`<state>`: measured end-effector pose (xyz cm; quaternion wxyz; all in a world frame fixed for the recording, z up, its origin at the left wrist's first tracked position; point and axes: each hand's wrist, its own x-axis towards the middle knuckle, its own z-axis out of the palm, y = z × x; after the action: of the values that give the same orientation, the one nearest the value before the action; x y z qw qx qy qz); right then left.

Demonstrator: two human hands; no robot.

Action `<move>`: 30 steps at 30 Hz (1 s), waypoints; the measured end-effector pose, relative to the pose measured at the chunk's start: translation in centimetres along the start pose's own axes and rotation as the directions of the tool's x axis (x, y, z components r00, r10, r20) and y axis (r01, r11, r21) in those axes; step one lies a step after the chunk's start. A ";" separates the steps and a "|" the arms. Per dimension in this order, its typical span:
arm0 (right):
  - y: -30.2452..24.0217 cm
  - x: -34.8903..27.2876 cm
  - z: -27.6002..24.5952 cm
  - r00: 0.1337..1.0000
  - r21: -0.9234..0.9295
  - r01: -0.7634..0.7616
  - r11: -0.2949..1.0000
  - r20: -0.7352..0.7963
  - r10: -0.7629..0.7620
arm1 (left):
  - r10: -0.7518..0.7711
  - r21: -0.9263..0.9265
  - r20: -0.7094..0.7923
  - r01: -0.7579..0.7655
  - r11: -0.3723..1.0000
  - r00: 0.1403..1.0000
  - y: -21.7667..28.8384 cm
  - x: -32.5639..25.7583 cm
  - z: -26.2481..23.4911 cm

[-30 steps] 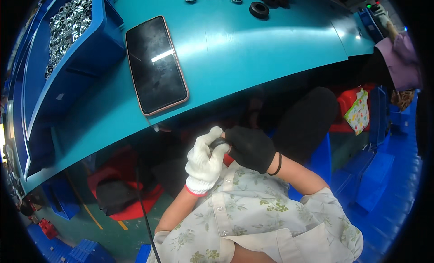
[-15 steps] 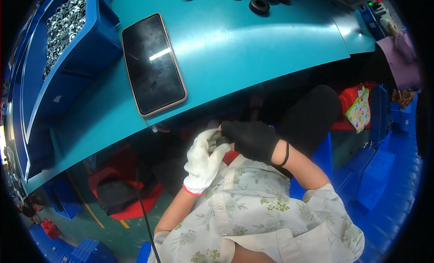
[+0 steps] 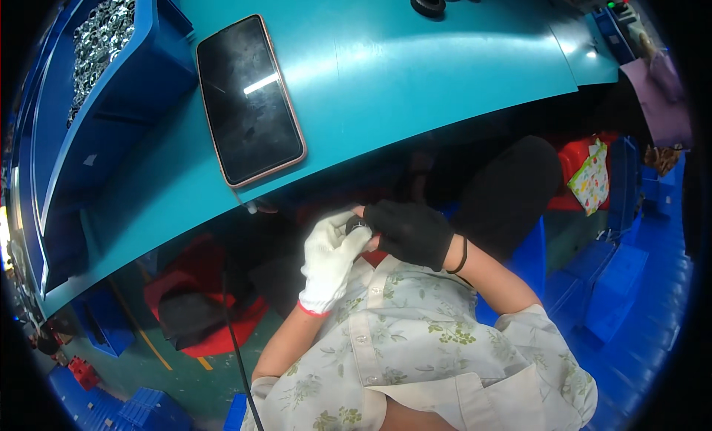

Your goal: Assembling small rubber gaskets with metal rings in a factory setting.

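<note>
Below the front edge of the teal worktable [image 3: 415, 75], close to the person's floral shirt [image 3: 415, 349], the two gloved hands meet. The left hand in a white knit glove [image 3: 330, 257] and the right hand in a black glove [image 3: 408, 231] both pinch a small dark ring-shaped part [image 3: 356, 226] between their fingertips. On the table lie a dark smartphone in a pink case [image 3: 248, 97] and a black rubber ring [image 3: 428, 2]; a blue bin of shiny metal rings [image 3: 100, 38] stands at the left.
</note>
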<state>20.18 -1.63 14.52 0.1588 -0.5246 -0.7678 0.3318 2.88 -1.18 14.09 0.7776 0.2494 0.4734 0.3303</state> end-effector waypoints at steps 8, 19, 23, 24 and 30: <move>-0.4 -0.3 1.1 0.994 -0.038 0.029 0.999 -0.100 -0.033 | 0.098 0.276 -0.118 -0.062 0.959 0.988 0.2 0.0 0.6; 0.1 -0.5 1.5 0.988 0.253 -0.091 0.963 -0.099 0.119 | 0.041 0.058 -0.011 -0.040 0.997 0.999 -0.3 0.5 -0.8; 0.1 -0.1 -0.3 0.981 0.080 -0.100 0.992 0.174 0.085 | -0.011 0.213 0.120 -0.015 0.977 0.993 0.5 0.7 -2.1; 0.3 -0.1 -0.3 0.981 0.079 -0.100 0.992 0.174 0.085 | -0.028 0.280 0.104 -0.002 0.960 0.994 0.9 0.7 -2.1; -0.2 -0.5 0.3 0.988 0.248 -0.088 0.965 -0.099 0.115 | 0.047 -0.030 -0.070 -0.049 0.998 0.996 0.4 -0.3 0.3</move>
<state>20.04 -2.27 14.48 0.2476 -0.5577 -0.6833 0.4009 2.91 -1.20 14.63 0.7564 0.2368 0.4885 0.3648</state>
